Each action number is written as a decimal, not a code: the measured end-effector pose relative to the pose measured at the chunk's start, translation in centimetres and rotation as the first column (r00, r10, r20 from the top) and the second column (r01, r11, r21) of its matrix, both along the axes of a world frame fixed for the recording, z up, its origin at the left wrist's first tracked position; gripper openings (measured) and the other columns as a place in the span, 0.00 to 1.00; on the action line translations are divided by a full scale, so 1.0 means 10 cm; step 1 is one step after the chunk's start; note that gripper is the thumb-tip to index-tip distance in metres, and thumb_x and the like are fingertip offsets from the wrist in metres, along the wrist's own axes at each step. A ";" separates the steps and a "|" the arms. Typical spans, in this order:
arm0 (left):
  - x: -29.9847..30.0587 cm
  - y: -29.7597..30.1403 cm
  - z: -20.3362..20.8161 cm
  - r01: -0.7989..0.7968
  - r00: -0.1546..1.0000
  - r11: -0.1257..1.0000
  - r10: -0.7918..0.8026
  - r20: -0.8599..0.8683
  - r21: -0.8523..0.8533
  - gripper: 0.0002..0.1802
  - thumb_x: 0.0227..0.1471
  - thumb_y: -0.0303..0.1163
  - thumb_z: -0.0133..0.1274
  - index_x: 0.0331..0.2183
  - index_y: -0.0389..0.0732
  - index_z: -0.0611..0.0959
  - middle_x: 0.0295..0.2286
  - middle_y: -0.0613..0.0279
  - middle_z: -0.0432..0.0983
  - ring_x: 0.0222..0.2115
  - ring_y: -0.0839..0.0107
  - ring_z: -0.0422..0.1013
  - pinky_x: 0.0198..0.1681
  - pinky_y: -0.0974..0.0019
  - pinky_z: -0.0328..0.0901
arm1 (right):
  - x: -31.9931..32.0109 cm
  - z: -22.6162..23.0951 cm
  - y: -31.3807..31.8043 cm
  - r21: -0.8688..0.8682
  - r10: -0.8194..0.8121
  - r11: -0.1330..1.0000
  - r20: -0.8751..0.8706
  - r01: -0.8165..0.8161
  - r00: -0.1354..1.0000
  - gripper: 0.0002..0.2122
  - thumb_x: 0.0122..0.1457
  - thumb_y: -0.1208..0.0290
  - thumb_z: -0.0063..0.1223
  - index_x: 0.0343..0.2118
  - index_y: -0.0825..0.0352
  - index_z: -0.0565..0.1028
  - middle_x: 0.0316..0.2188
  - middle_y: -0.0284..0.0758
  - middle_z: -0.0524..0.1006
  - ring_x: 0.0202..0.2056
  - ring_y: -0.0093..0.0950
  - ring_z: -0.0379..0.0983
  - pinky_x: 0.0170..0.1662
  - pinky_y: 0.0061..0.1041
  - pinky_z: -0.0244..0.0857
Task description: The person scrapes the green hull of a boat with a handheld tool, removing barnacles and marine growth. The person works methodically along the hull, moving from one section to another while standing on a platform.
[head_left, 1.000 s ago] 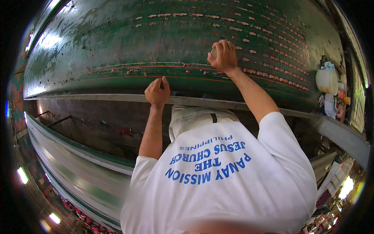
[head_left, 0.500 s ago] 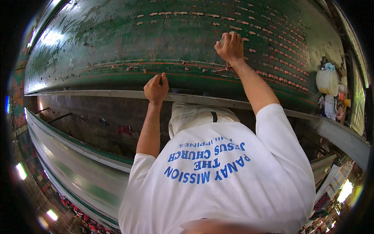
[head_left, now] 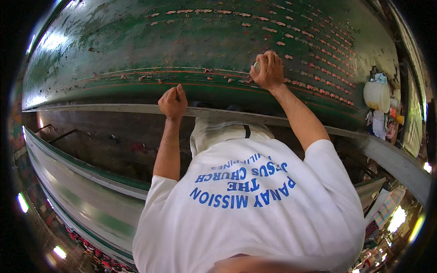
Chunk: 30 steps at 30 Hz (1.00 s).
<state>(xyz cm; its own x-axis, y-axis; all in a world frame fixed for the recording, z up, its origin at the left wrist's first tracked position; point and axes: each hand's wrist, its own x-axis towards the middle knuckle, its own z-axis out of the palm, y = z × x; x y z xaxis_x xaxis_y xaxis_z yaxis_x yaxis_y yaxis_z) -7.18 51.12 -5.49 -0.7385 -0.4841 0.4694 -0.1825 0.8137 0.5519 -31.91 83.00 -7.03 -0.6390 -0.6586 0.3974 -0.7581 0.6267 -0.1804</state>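
Observation:
A long green tabletop [head_left: 123, 50] stretches across in front of me, marked with rows of small pinkish patches [head_left: 318, 68]. My right hand [head_left: 269, 72] is down on it, fingers curled round a small pale-rimmed thing [head_left: 256, 66] whose kind is mostly hidden by the palm. Pink patches lie right beside that hand. My left hand [head_left: 173, 103] is closed in a fist with the thumb upward, over the table's near edge. Whatever its fingers might hold does not show. Orange and pale lines run along the near side of the table, with a few pinkish bits on them.
A grey metal rail [head_left: 114, 108] borders the table in front of my waist. At the right end hang a whitish plastic container [head_left: 377, 96], rags and an orange item [head_left: 399, 119]. Behind me on the left stands another long table [head_left: 91, 182] with a green edge.
My right hand has come nearer to me across the tabletop, with the small pale-rimmed thing still in it. My left hand stays closed near the rail; the view has shifted slightly.

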 end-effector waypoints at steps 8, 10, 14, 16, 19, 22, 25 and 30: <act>-0.03 -0.03 0.02 -0.018 0.999 0.997 0.021 0.040 -0.080 0.25 0.67 0.34 0.62 0.19 0.42 0.72 0.15 0.57 0.66 0.14 0.54 0.65 0.19 0.54 0.60 | -0.35 -0.05 -0.18 0.000 -0.201 0.980 -0.047 0.201 0.978 0.16 0.63 0.57 0.64 0.43 0.60 0.70 0.42 0.40 0.66 0.44 0.41 0.68 0.47 0.49 0.66; 0.00 -0.03 -0.01 -0.022 0.999 0.999 0.023 0.030 -0.038 0.25 0.67 0.34 0.62 0.19 0.42 0.72 0.15 0.57 0.66 0.14 0.54 0.65 0.19 0.54 0.60 | -0.21 -0.02 -0.20 -0.022 -0.055 0.998 -0.030 0.054 0.998 0.17 0.63 0.57 0.64 0.43 0.60 0.70 0.42 0.40 0.66 0.44 0.40 0.69 0.47 0.48 0.67; -0.11 0.03 0.08 0.009 1.000 0.999 -0.009 0.007 -0.050 0.25 0.68 0.34 0.61 0.19 0.42 0.73 0.15 0.58 0.65 0.14 0.55 0.64 0.19 0.55 0.60 | -0.73 0.04 -0.23 -0.013 -0.183 0.983 -0.087 0.183 0.979 0.17 0.62 0.57 0.65 0.44 0.60 0.70 0.41 0.38 0.67 0.43 0.40 0.69 0.46 0.48 0.67; -0.05 0.01 0.04 -0.006 1.000 0.999 0.006 0.006 -0.042 0.25 0.69 0.35 0.61 0.19 0.42 0.73 0.15 0.58 0.66 0.14 0.55 0.64 0.19 0.55 0.60 | -0.72 0.02 -0.31 -0.039 -0.240 0.971 -0.122 0.237 0.963 0.18 0.62 0.57 0.66 0.46 0.59 0.71 0.42 0.38 0.67 0.44 0.41 0.69 0.47 0.49 0.67; 0.03 -0.02 0.01 -0.039 0.998 0.998 0.040 0.041 -0.039 0.25 0.68 0.36 0.62 0.19 0.43 0.73 0.15 0.58 0.67 0.14 0.54 0.64 0.19 0.55 0.60 | -0.05 0.00 -0.25 -0.090 0.038 0.995 -0.071 -0.044 0.997 0.19 0.61 0.56 0.66 0.47 0.59 0.72 0.42 0.39 0.68 0.44 0.42 0.69 0.47 0.50 0.67; -0.03 0.00 0.03 -0.038 0.999 0.998 0.040 0.029 -0.056 0.25 0.68 0.36 0.62 0.19 0.43 0.73 0.15 0.58 0.67 0.14 0.53 0.65 0.19 0.55 0.60 | -0.04 0.00 -0.21 -0.089 0.080 0.993 -0.009 -0.081 0.997 0.19 0.60 0.55 0.66 0.46 0.59 0.73 0.43 0.39 0.68 0.45 0.43 0.69 0.48 0.53 0.67; -0.09 -0.01 0.05 -0.017 0.998 0.999 0.020 0.061 -0.048 0.25 0.68 0.36 0.62 0.19 0.43 0.73 0.15 0.58 0.67 0.14 0.53 0.65 0.19 0.54 0.60 | -0.78 -0.07 -0.32 -0.080 -0.093 0.993 -0.017 0.091 0.996 0.17 0.62 0.53 0.63 0.44 0.59 0.73 0.44 0.39 0.68 0.45 0.42 0.70 0.47 0.53 0.67; 0.03 -0.04 0.01 -0.028 0.991 0.998 0.034 0.132 -0.052 0.25 0.68 0.36 0.62 0.19 0.43 0.73 0.15 0.58 0.66 0.14 0.53 0.65 0.19 0.53 0.60 | -0.74 -0.12 -0.40 0.003 -0.181 0.983 -0.026 0.181 0.983 0.17 0.62 0.51 0.63 0.43 0.58 0.73 0.44 0.39 0.68 0.45 0.42 0.69 0.46 0.51 0.67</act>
<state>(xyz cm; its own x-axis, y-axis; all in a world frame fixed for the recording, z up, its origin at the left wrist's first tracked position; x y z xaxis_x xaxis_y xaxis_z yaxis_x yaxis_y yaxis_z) -6.90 50.76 -5.37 -0.7810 -0.4859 0.3924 -0.2770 0.8326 0.4796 -39.28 79.01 -8.19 -0.7377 -0.5349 0.4120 -0.6361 0.7551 -0.1588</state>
